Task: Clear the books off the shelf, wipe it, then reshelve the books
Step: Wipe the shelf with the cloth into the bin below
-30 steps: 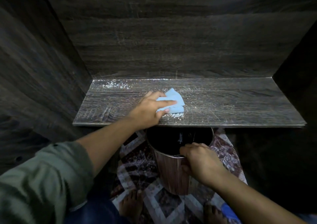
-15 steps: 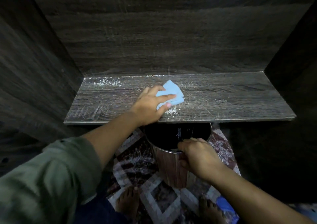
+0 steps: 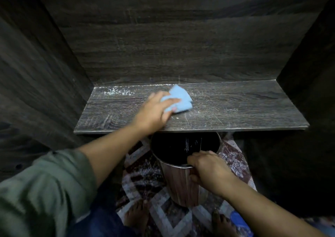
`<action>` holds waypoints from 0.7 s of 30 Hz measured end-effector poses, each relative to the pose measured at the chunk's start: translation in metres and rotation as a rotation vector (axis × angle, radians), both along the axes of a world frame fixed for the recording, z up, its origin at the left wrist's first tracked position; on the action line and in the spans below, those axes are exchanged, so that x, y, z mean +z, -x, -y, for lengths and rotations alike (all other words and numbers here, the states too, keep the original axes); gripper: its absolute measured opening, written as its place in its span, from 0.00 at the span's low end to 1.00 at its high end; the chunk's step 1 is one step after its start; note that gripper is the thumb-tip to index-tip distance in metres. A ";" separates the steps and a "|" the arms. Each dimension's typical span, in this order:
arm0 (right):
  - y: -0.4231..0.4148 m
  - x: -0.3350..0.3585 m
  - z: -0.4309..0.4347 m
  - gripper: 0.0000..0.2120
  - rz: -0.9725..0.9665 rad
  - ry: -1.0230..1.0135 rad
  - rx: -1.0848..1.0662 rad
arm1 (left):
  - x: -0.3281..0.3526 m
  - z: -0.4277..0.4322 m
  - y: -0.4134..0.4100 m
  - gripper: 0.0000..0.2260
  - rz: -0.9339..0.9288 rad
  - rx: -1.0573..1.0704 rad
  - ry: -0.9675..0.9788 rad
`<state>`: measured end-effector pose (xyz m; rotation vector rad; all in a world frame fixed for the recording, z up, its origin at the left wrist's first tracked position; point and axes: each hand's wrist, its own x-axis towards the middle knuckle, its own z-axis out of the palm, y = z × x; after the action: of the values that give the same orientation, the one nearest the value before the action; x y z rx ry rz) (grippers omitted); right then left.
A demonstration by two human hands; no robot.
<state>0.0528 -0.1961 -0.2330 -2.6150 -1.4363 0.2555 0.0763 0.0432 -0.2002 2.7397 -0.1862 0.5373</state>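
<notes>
Presses the cloth (image 3: pixel 181 98) onto the middle of the shelf (image 3: pixel 235 109) with the left hand (image 3: pixel 154 113), fingers stretched flat. Grips the rim of the bin (image 3: pixel 181 186) at six o'clock, below the front edge, with the right hand (image 3: pixel 208 167).

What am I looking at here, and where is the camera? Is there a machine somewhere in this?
There is no machine. These are a person's two bare hands, seen from one camera worn on the person's head, looking forward and down. The left hand presses a light blue cloth onto a dark wooden shelf. No books show on it. White dust lies near its back left corner. The right hand grips the rim of a bin that sits below the shelf's front edge, over a patterned rug. The person's bare feet show at the bottom.
</notes>
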 end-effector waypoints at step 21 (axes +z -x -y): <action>-0.008 -0.007 0.009 0.12 -0.104 -0.008 -0.058 | -0.006 -0.009 -0.041 0.22 -0.197 -0.008 -0.135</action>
<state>0.0611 -0.2053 -0.2399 -2.5907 -1.3235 0.3721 0.1170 0.0521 -0.2067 2.9000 -0.1900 0.2579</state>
